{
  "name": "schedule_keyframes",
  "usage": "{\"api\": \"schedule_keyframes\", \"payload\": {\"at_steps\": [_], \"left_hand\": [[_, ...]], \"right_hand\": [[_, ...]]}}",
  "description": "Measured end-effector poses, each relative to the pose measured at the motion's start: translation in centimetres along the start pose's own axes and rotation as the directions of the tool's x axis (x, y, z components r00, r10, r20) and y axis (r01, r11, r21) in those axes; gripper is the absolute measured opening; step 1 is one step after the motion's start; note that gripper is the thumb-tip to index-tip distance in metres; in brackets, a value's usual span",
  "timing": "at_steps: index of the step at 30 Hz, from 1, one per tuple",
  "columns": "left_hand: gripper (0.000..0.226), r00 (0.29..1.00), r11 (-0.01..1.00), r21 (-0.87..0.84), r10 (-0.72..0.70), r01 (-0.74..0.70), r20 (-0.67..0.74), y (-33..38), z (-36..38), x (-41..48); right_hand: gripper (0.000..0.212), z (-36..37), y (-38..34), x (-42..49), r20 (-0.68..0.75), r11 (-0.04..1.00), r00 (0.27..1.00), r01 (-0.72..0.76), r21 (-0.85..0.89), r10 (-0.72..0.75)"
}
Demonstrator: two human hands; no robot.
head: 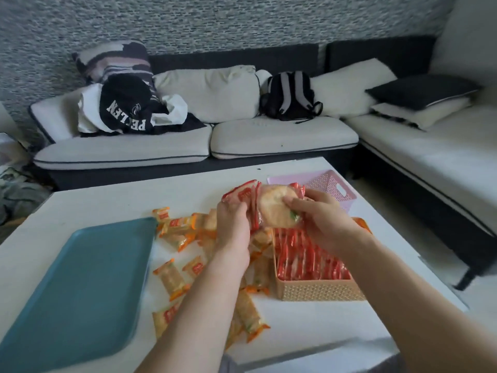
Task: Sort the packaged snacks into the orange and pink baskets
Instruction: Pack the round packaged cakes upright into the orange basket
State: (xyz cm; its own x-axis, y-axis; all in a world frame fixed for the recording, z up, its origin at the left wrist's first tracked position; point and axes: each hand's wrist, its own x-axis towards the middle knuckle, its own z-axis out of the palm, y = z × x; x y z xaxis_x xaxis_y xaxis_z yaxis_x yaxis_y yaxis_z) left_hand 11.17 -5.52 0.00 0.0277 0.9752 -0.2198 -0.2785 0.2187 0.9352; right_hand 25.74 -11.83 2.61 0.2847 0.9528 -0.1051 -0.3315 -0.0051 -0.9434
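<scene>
Both hands hold one stack of red-wrapped snack packs (271, 208) upright above the table, between the two baskets. My left hand (233, 224) clamps its left side and my right hand (320, 219) its right side. Below my right hand sits the orange basket (320, 290), packed with a row of red packs. The pink basket (336, 188) stands behind the stack; its inside is hidden. Several orange-wrapped cracker packs (177, 232) lie scattered on the white table, left of the orange basket and under my left forearm.
A teal tray (80, 286) lies on the left of the white table (309, 327). A white sofa (269, 135) wraps around the far and right sides, with cushions, a black backpack (290, 95) and dark clothing on it.
</scene>
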Motion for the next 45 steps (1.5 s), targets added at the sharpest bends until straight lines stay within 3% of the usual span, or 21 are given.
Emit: {"api": "schedule_keyframes", "payload": {"at_steps": [3, 5, 6, 7, 8, 9, 10, 11, 12, 14, 18, 20, 23, 26, 29, 32, 37, 39, 41, 43, 45], "left_hand": [[0.047, 0.996, 0.955, 0.288, 0.089, -0.078, -0.024, -1.7, 2.0, -0.9], [0.041, 0.992, 0.898, 0.420, 0.105, -0.127, 0.076, -2.8, 3.0, -1.2], [0.038, 0.987, 0.871, 0.475, 0.061, -0.127, 0.151, -3.4, 3.6, -1.2], [0.035, 0.976, 0.816, 0.563, 0.004, -0.128, 0.216, -4.1, 4.2, -1.5], [0.034, 0.964, 0.714, 0.681, -0.030, -0.163, 0.263, -4.9, 4.6, -1.5], [0.036, 0.957, 0.557, 0.800, -0.033, -0.223, 0.289, -5.5, 4.8, -1.5], [0.042, 0.956, 0.384, 0.882, 0.006, -0.272, 0.292, -6.0, 4.9, -1.4], [0.052, 0.954, 0.252, 0.921, 0.074, -0.299, 0.289, -6.5, 5.1, -1.2], [0.064, 0.949, 0.196, 0.931, 0.133, -0.309, 0.287, -6.7, 5.1, -0.9], [0.083, 0.942, 0.213, 0.921, 0.147, -0.327, 0.301, -6.5, 5.0, -0.5], [0.078, 0.932, 0.289, 0.886, 0.098, -0.363, 0.349, -6.6, 4.3, 0.0], [0.068, 0.913, 0.402, 0.821, 0.211, -0.406, 0.348, -6.1, 4.1, -0.1], [0.070, 0.855, 0.505, 0.701, 0.402, -0.505, 0.327, -4.4, 4.1, -1.3], [0.061, 0.794, 0.594, 0.529, 0.491, -0.606, 0.359, -3.3, 5.3, -3.7], [0.034, 0.733, 0.641, 0.361, 0.542, -0.677, 0.411, -3.7, 7.6, -6.0], [0.032, 0.717, 0.691, 0.274, 0.502, -0.669, 0.484, -4.8, 9.5, -7.7], [0.041, 0.691, 0.783, 0.188, 0.374, -0.593, 0.618, -6.7, 11.0, -9.1], [0.034, 0.691, 0.839, 0.166, 0.297, -0.518, 0.659, -6.9, 11.2, -9.0], [0.023, 0.683, 0.758, 0.236, 0.348, -0.608, 0.643, -7.2, 11.0, -7.8], [0.021, 0.635, 0.505, 0.416, 0.411, -0.756, 0.655, -7.4, 10.5, -5.7], [0.040, 0.597, 0.230, 0.552, 0.266, -0.801, 0.756, -7.8, 9.9, -4.1]], "right_hand": [[0.018, -4.5, -1.8, -0.4, -0.161, 0.999, 0.986, 0.038, 0.004, -0.037], [0.030, -7.6, -2.0, -0.3, -0.265, 0.999, 0.964, 0.008, -0.052, -0.022], [0.034, -8.9, -1.7, -0.2, -0.311, 0.988, 0.950, -0.045, -0.148, -0.003], [0.033, -10.0, -1.1, -0.4, -0.342, 0.925, 0.940, -0.123, -0.359, -0.008], [0.028, -10.9, -0.3, -0.4, -0.352, 0.755, 0.936, -0.207, -0.623, -0.033], [0.027, -11.3, 0.5, -0.4, -0.328, 0.513, 0.943, -0.257, -0.819, -0.051], [0.031, -11.6, 1.3, -0.2, -0.305, 0.292, 0.951, -0.277, -0.916, -0.054], [0.037, -11.7, 1.8, -0.2, -0.302, 0.169, 0.952, -0.291, -0.942, -0.046], [0.042, -11.6, 2.0, 0.0, -0.309, 0.122, 0.949, -0.301, -0.946, -0.056], [0.049, -11.5, 1.9, 0.1, -0.286, 0.075, 0.947, -0.278, -0.958, -0.145], [0.046, -11.4, 1.6, -0.2, -0.262, 0.160, 0.929, -0.225, -0.961, -0.262], [0.039, -11.3, 1.4, -0.4, -0.215, 0.232, 0.934, -0.151, -0.961, -0.284], [0.027, -10.6, 0.5, -1.1, -0.143, 0.443, 0.944, 0.004, -0.897, -0.298], [0.028, -9.3, -1.1, -2.5, -0.082, 0.681, 0.984, 0.048, -0.731, -0.158], [0.043, -8.4, -2.8, -4.0, -0.072, 0.852, 0.994, -0.106, -0.512, 0.081], [0.045, -8.7, -3.9, -5.1, -0.152, 0.843, 0.981, -0.180, -0.507, 0.118], [0.015, -12.1, -4.7, -5.9, -0.266, 0.817, 0.949, -0.286, -0.500, 0.169], [0.029, -13.6, -4.6, -5.9, -0.327, 0.769, 0.931, -0.327, -0.549, 0.163], [0.036, -14.7, -4.4, -5.9, -0.362, 0.691, 0.927, -0.326, -0.644, 0.100], [0.040, -15.6, -4.2, -6.1, -0.379, 0.582, 0.925, -0.328, -0.744, 0.036], [0.042, -15.9, -4.0, -6.3, -0.381, 0.475, 0.924, -0.346, -0.809, 0.024]]}}
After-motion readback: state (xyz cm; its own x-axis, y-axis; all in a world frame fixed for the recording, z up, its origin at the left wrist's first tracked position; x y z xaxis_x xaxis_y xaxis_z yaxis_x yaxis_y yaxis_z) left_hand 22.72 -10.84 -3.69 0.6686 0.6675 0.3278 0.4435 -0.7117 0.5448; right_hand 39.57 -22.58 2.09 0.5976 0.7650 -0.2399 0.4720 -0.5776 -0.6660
